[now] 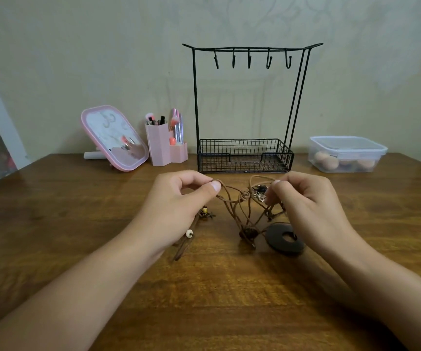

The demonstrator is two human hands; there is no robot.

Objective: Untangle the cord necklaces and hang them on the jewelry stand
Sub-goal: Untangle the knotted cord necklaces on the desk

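A tangle of brown cord necklaces (239, 209) hangs between my two hands just above the wooden table (204, 287). My left hand (179, 201) pinches a cord loop between thumb and forefinger. My right hand (303, 201) pinches cords beside a small metal flower charm (259, 197). A dark ring pendant (284, 238) lies on the table under my right hand. Beads on cords, one white (189, 233), trail below my left hand. The black wire jewelry stand (248, 107) rises behind the tangle, its several hooks bare above a mesh basket.
A pink tilted mirror (114, 138) and a pink holder with brushes (165, 145) stand at the back left. A clear lidded box of sponges (347, 154) sits at the back right. The wall is right behind the stand.
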